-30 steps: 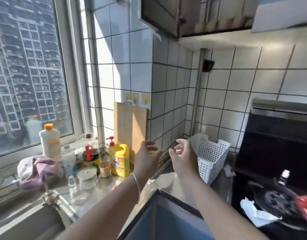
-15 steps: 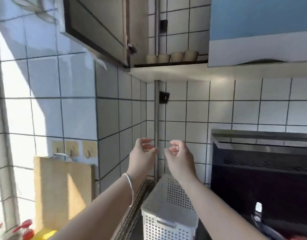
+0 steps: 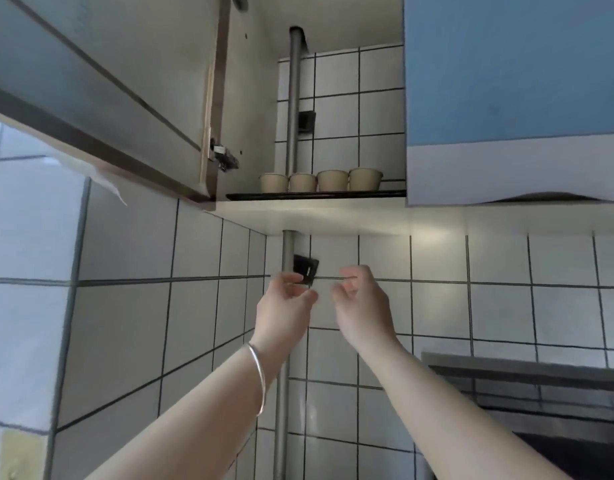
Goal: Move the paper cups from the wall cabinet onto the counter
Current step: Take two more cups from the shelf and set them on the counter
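Several beige paper cups (image 3: 320, 180) stand in a row on the dark front edge of the wall cabinet's shelf (image 3: 316, 195). The cabinet is open, its door (image 3: 101, 98) swung out to the left. My left hand (image 3: 285, 306), with a silver bangle on the wrist, and my right hand (image 3: 362, 301) are raised side by side below the shelf, well under the cups. Both hands are empty with fingers loosely curled and apart. The counter is out of view.
A blue cabinet door (image 3: 513, 81) hangs shut to the right of the open bay. A grey pipe (image 3: 288, 258) runs up the tiled corner and through the shelf. A range hood (image 3: 541, 386) juts out at lower right.
The view has tilted upward from the counter to the open cabinet. Both hands have risen together toward the shelf and stay empty.
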`<action>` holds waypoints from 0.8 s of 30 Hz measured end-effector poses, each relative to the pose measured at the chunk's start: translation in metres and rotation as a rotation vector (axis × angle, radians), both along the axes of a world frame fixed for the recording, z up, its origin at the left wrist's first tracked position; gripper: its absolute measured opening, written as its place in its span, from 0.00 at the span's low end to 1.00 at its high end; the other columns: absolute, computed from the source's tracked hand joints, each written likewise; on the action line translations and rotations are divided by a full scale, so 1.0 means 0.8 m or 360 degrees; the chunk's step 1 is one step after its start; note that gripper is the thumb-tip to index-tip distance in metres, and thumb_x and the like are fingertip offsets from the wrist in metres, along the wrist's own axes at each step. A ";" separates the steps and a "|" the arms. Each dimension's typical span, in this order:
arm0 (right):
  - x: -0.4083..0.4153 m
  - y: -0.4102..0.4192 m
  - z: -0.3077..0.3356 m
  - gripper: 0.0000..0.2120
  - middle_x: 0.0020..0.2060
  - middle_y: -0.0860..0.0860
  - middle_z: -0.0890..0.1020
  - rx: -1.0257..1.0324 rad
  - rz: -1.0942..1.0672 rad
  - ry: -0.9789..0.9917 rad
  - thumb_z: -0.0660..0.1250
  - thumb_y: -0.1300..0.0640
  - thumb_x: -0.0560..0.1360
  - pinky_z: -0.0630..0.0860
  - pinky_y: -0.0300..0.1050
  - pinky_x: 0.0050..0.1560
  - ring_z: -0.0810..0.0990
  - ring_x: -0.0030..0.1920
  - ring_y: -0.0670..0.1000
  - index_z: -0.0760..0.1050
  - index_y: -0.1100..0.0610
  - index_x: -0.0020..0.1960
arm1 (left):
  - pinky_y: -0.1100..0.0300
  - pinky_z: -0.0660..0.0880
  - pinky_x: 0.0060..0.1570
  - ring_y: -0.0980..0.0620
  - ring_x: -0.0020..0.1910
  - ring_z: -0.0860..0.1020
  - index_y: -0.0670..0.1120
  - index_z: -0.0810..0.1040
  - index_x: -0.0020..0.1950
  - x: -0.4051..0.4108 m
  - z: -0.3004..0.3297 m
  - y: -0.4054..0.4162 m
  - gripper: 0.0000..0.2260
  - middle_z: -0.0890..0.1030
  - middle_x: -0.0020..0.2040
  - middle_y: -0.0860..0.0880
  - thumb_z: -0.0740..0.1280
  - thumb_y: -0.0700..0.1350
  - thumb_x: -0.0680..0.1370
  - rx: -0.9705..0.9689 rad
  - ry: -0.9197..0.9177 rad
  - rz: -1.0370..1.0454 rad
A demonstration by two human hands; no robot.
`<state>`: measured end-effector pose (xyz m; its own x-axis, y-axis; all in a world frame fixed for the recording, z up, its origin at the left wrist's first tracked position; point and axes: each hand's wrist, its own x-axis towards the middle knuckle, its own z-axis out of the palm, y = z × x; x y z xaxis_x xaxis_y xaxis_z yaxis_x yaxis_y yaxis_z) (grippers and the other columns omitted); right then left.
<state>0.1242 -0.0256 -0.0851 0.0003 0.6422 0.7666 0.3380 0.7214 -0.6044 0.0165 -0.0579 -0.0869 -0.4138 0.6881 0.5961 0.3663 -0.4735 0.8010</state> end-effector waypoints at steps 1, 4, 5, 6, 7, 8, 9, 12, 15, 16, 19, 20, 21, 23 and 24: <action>0.000 0.011 0.013 0.12 0.49 0.50 0.77 0.0031 -0.0002 0.0016 0.61 0.56 0.76 0.67 0.40 0.44 0.76 0.48 0.52 0.71 0.56 0.59 | 0.62 0.71 0.38 0.56 0.41 0.76 0.52 0.70 0.54 -0.001 0.013 0.009 0.11 0.77 0.41 0.58 0.66 0.43 0.74 0.0029 0.0007 -0.0010; 0.000 0.039 0.056 0.12 0.52 0.53 0.78 0.0171 -0.0032 0.0017 0.61 0.57 0.76 0.68 0.40 0.43 0.76 0.50 0.53 0.70 0.56 0.59 | 0.64 0.73 0.35 0.56 0.40 0.76 0.52 0.69 0.54 -0.001 0.057 0.032 0.11 0.76 0.41 0.58 0.66 0.44 0.75 0.0150 0.0067 -0.0033; 0.000 0.047 0.071 0.12 0.52 0.53 0.79 0.0225 -0.0044 0.0011 0.61 0.58 0.76 0.68 0.39 0.41 0.76 0.49 0.52 0.70 0.56 0.59 | 0.64 0.74 0.35 0.57 0.39 0.76 0.52 0.69 0.55 -0.001 0.073 0.040 0.11 0.76 0.40 0.58 0.66 0.44 0.75 0.0188 0.0090 -0.0043; -0.001 0.054 0.086 0.12 0.51 0.53 0.79 0.0278 -0.0055 0.0010 0.61 0.58 0.75 0.67 0.37 0.39 0.76 0.48 0.51 0.70 0.55 0.59 | 0.63 0.75 0.37 0.57 0.38 0.76 0.52 0.70 0.55 -0.002 0.089 0.047 0.11 0.76 0.40 0.58 0.66 0.43 0.75 0.0222 0.0108 -0.0049; -0.002 0.061 0.100 0.12 0.50 0.52 0.78 0.0327 -0.0064 0.0014 0.61 0.59 0.75 0.66 0.35 0.37 0.75 0.47 0.50 0.70 0.55 0.59 | 0.62 0.76 0.40 0.57 0.38 0.76 0.51 0.70 0.56 -0.003 0.105 0.053 0.12 0.75 0.40 0.58 0.66 0.43 0.74 0.0257 0.0123 -0.0047; -0.003 0.067 0.114 0.12 0.49 0.51 0.78 0.0378 -0.0081 0.0022 0.61 0.59 0.75 0.66 0.34 0.37 0.74 0.46 0.49 0.71 0.55 0.59 | 0.59 0.76 0.44 0.57 0.39 0.76 0.51 0.71 0.58 -0.006 0.120 0.061 0.13 0.76 0.41 0.57 0.66 0.43 0.74 0.0290 0.0129 -0.0047; -0.005 0.076 0.130 0.12 0.49 0.50 0.77 0.0437 -0.0121 0.0026 0.61 0.60 0.75 0.65 0.34 0.36 0.74 0.46 0.49 0.71 0.55 0.59 | 0.59 0.76 0.45 0.57 0.40 0.75 0.51 0.72 0.59 -0.008 0.136 0.072 0.14 0.76 0.42 0.57 0.66 0.43 0.74 0.0331 0.0137 -0.0049; -0.002 0.087 0.171 0.12 0.47 0.49 0.75 0.0574 -0.0251 -0.0001 0.61 0.61 0.75 0.63 0.32 0.34 0.72 0.43 0.48 0.71 0.56 0.58 | 0.67 0.69 0.34 0.61 0.38 0.72 0.52 0.71 0.62 -0.015 0.178 0.091 0.15 0.73 0.38 0.60 0.65 0.45 0.75 0.0436 0.0253 0.0069; -0.002 0.104 0.214 0.13 0.47 0.50 0.74 0.0688 -0.0354 -0.0012 0.60 0.62 0.75 0.66 0.39 0.39 0.72 0.45 0.51 0.70 0.56 0.59 | 0.64 0.71 0.34 0.59 0.37 0.74 0.50 0.70 0.65 -0.027 0.220 0.121 0.18 0.71 0.35 0.59 0.64 0.45 0.75 0.0518 0.0378 0.0159; -0.001 0.110 0.228 0.14 0.48 0.51 0.73 0.0695 -0.0386 -0.0029 0.59 0.62 0.75 0.67 0.41 0.43 0.72 0.46 0.51 0.69 0.56 0.60 | 0.63 0.71 0.34 0.59 0.35 0.73 0.50 0.70 0.65 -0.032 0.234 0.131 0.18 0.71 0.35 0.58 0.64 0.46 0.75 0.0521 0.0413 0.0184; 0.006 0.131 0.265 0.18 0.54 0.56 0.75 0.0519 -0.0480 -0.0099 0.59 0.61 0.75 0.68 0.44 0.43 0.76 0.50 0.56 0.66 0.56 0.64 | 0.64 0.66 0.30 0.59 0.31 0.68 0.51 0.69 0.67 -0.039 0.269 0.157 0.19 0.71 0.35 0.53 0.63 0.48 0.76 0.0392 0.0579 0.0292; 0.009 0.138 0.275 0.20 0.57 0.58 0.75 0.0415 -0.0526 -0.0142 0.59 0.60 0.75 0.68 0.44 0.42 0.76 0.52 0.58 0.64 0.57 0.66 | 0.65 0.66 0.29 0.57 0.31 0.69 0.52 0.68 0.68 -0.040 0.277 0.165 0.20 0.72 0.36 0.52 0.63 0.49 0.76 0.0312 0.0639 0.0297; 0.011 0.145 0.284 0.22 0.59 0.59 0.74 0.0301 -0.0582 -0.0203 0.58 0.60 0.75 0.68 0.44 0.42 0.75 0.55 0.59 0.62 0.58 0.68 | 0.64 0.68 0.32 0.55 0.34 0.72 0.52 0.67 0.68 -0.040 0.284 0.172 0.21 0.75 0.41 0.50 0.63 0.50 0.76 0.0237 0.0688 0.0269; 0.012 0.156 0.300 0.27 0.64 0.60 0.71 0.0082 -0.0688 -0.0314 0.58 0.59 0.75 0.68 0.43 0.44 0.73 0.59 0.59 0.56 0.61 0.72 | 0.62 0.72 0.43 0.47 0.48 0.78 0.51 0.66 0.70 -0.041 0.295 0.184 0.22 0.77 0.58 0.46 0.63 0.50 0.76 0.0111 0.0769 0.0197; 0.010 0.161 0.307 0.29 0.64 0.60 0.71 -0.0020 -0.0727 -0.0339 0.59 0.58 0.75 0.69 0.43 0.43 0.73 0.58 0.59 0.53 0.62 0.73 | 0.61 0.72 0.46 0.45 0.54 0.78 0.51 0.64 0.71 -0.042 0.299 0.188 0.23 0.75 0.63 0.44 0.63 0.50 0.76 0.0046 0.0822 0.0192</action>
